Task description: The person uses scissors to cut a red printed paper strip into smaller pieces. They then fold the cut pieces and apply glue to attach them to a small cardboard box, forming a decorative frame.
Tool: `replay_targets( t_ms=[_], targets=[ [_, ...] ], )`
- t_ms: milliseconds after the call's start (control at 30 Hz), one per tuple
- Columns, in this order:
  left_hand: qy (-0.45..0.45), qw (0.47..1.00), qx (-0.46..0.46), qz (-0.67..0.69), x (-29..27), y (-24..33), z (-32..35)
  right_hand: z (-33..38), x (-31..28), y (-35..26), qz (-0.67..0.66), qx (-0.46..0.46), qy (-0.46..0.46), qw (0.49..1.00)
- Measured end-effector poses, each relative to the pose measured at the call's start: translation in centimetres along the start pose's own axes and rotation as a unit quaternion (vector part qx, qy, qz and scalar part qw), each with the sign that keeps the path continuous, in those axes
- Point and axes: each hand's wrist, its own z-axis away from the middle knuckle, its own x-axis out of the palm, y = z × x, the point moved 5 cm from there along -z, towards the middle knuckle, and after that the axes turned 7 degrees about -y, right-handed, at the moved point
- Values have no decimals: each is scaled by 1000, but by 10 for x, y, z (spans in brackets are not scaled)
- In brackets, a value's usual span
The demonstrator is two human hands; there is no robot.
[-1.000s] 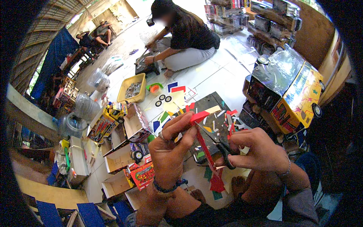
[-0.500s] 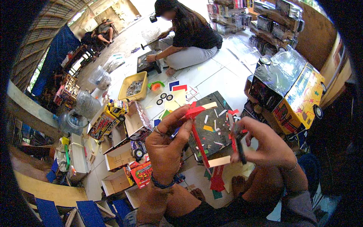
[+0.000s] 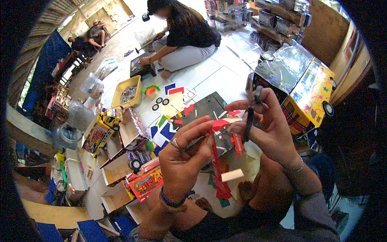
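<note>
My left hand (image 3: pixel 187 159) pinches a thin red frame piece (image 3: pixel 216 155) near its upper corner. Pale wooden ends stick out of it at the top and at the bottom. My right hand (image 3: pixel 268 125) is closed around black-handled scissors (image 3: pixel 250 121), slightly blurred, with its fingertips at the frame's upper wooden end. Below both hands lies a dark work board (image 3: pixel 207 105) strewn with small cut scraps. Red and green cut pieces lie near my feet, under the frame.
A large yellow toy truck (image 3: pixel 312 99) stands at right. Toy trucks and open wooden boxes (image 3: pixel 117 171) crowd the left. Beyond the board are coloured sheets, small black wheels (image 3: pixel 159 102) and a yellow tub (image 3: pixel 128 90). A person (image 3: pixel 185 40) sits hammering-tool in hand at the back.
My right hand with the scissors has moved up, from the frame's lower end to its upper end. The frame has turned slightly in my left hand, and the view has shifted right.
</note>
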Motion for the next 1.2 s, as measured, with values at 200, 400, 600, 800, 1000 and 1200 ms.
replay_targets(
  t_ms=[200, 400, 600, 800, 1000, 1200],
  targets=[
    [-26, 997, 25, -75, 7, 4, 0, 2, 2, 1, 95, -17, 16, 995],
    [-2, 990, -142, 0, 1, -10, 3, 2, 0, 13, 174, 30, -36, 984],
    [-14, 928, -251, 277, 6, -25, 1, 7, 6, 4, 196, -69, -28, 978],
    [-9, 933, -213, 288, 7, -20, 1, 12, 14, -1, 283, -129, -1, 950],
    [13, 935, -227, 274, -3, -25, 1, -1, 8, 8, 110, -79, -28, 990],
    [5, 921, -238, 310, 4, -23, 4, 9, 19, -19, 324, -240, -15, 915]
  ],
)
